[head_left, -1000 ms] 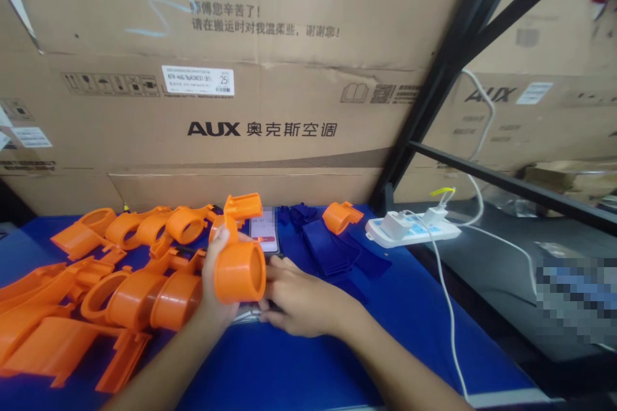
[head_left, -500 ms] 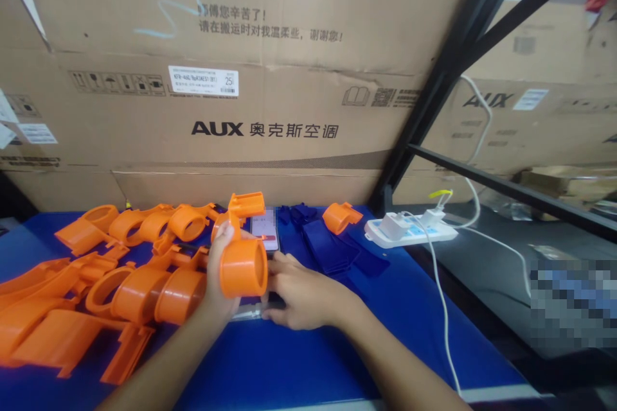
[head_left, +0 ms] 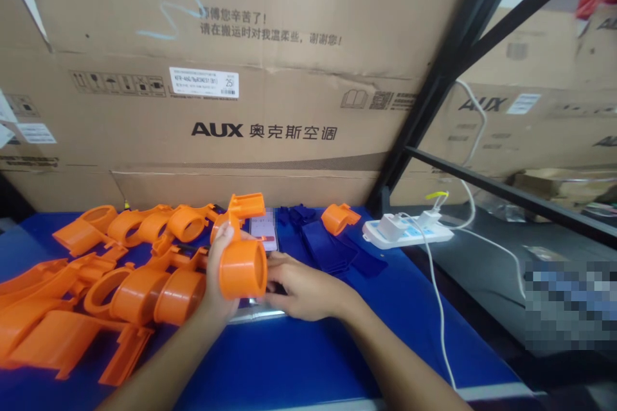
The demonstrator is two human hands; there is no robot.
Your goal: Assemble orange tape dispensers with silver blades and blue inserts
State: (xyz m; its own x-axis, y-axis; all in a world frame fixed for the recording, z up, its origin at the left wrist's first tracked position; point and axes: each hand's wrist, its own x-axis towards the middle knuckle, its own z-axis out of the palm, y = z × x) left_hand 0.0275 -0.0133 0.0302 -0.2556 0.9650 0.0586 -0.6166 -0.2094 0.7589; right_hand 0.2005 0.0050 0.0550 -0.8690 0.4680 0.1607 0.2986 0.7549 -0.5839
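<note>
Orange plastic fills my left hand: its fingers are closed around a ring-ended piece, held up over the blue tabletop. My right hand is at the right of that piece, fingers curled and bunched; their tips are partly hidden behind the ring, so I cannot tell whether they are pinching anything. A pale, shiny strip shows just below the piece, under my hands. Beyond the piece lies a phone with its screen lit. To the piece's left, many similar orange parts lie in rows. To its right are flat dark-blue pieces, a lone orange part and, farther out, a white power strip with plugs in it. Behind everything stands a large AUX carton.
</note>
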